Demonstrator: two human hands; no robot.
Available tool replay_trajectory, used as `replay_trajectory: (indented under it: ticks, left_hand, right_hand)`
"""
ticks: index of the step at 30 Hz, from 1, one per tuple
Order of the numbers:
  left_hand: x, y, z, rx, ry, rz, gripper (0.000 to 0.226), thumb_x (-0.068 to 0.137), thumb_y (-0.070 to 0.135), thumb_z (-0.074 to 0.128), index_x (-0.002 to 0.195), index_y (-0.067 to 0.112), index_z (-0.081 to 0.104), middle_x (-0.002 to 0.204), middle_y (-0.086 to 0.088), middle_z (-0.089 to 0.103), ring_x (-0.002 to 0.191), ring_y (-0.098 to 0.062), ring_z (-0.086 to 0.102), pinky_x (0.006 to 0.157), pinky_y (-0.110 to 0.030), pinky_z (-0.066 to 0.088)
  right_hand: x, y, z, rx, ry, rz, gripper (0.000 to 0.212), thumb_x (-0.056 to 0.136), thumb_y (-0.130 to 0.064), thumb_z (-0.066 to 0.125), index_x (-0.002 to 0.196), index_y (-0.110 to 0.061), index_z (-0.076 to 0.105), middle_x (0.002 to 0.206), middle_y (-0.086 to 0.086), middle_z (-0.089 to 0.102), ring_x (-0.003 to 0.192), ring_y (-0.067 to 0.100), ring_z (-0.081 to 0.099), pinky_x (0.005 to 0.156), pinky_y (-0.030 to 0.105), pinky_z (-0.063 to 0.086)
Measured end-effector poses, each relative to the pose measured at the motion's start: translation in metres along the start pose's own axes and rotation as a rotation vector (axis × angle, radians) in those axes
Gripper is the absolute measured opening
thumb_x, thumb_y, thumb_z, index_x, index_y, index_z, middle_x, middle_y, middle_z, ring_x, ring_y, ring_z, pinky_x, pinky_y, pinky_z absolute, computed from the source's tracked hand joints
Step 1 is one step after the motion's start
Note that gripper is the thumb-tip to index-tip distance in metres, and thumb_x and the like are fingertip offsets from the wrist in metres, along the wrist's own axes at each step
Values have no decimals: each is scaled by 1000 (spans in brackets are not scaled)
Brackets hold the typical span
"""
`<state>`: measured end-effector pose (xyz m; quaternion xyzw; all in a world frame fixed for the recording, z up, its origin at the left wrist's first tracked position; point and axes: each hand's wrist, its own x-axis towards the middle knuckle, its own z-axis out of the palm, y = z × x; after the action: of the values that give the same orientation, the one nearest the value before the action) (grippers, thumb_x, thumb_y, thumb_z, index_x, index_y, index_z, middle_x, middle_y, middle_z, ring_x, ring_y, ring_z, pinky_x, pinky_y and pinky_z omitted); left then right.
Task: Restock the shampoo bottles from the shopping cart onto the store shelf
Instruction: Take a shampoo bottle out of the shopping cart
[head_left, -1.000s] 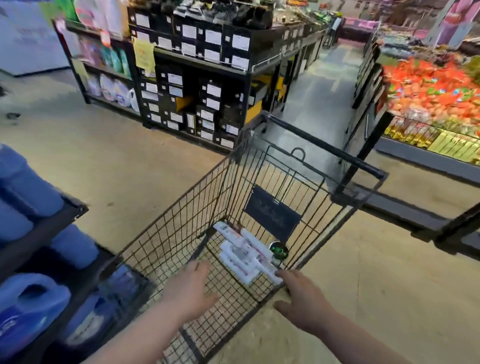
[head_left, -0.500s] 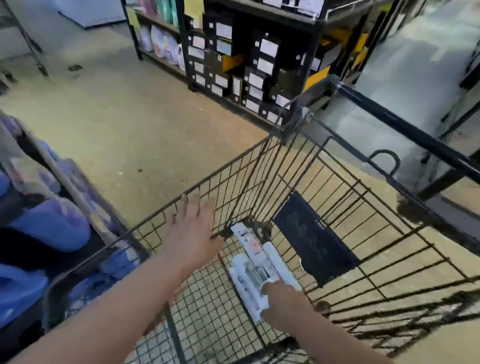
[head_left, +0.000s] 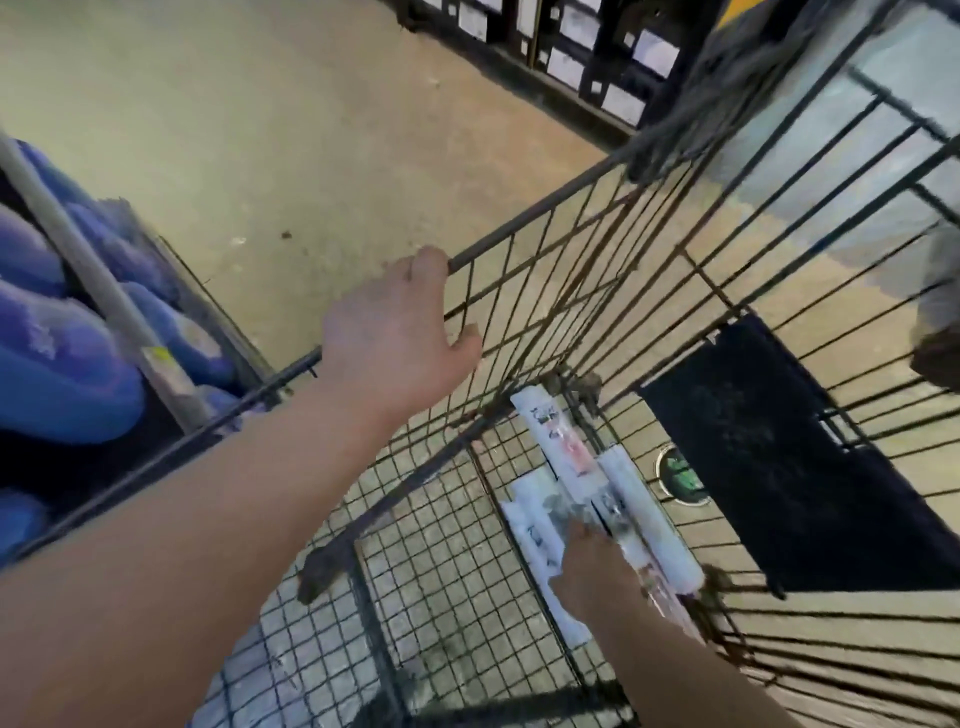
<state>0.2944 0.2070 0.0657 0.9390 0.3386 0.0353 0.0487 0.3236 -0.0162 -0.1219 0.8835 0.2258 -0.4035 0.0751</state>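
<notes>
Labels: the white bottles (head_left: 563, 447) carry pink-red and dark print, too blurred for us to read any brand. Boxes (head_left: 654, 47) beyond the cart (head_left: 540, 210) have white stickers, also unreadable. We see no legible writing on the black panel (head_left: 779, 467) hanging on the cart's end wall.

Bottles: several, lying flat on the cart's mesh bottom, in the corner where the side wall meets the end wall. They lie side by side and partly overlapping. Their long axes run roughly parallel, from that corner slantwise toward the cart's middle. We cannot tell which end is the cap.

Left hand (head_left: 395, 338): on the cart's side rim, fingers curled over the top wire, thumb against the mesh inside.

Right hand (head_left: 597, 577): down inside the cart, on top of the bottles. Blur hides the fingers; we cannot tell whether it grips one.

A green disc (head_left: 683, 475) lies on the cart bottom, between bottles and panel. Blue jugs (head_left: 62, 364) sit on a shelf outside the cart's side wall.
</notes>
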Motion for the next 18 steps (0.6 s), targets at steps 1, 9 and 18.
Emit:
replay_trajectory:
  ticks: [1,9,18]
  left_hand:
    - [1,-1,2,17,12,10,48,88,49,48,119,15,37,106,-6,55,84,-30,57,57,-32,32]
    - [0,-6,6,6,43,32,50,87,49,50,123,16,34,110,-3,52,88,-24,54,58,-32,33]
    - [-2,-4,11,4,65,12,54,87,47,52,126,15,35,115,-5,51,99,-27,52,63,-33,31]
  right_hand:
    - [5,-3,1,7,10,20,79,89,-37,59,148,-12,13,151,8,27,136,26,33,104,37,38]
    - [18,-18,4,-99,93,50,92,78,-58,62,144,-10,19,143,9,39,129,25,41,94,34,46]
    - [20,6,8,54,131,-67,56,85,-33,62,132,-19,35,110,0,62,94,18,65,79,31,54]
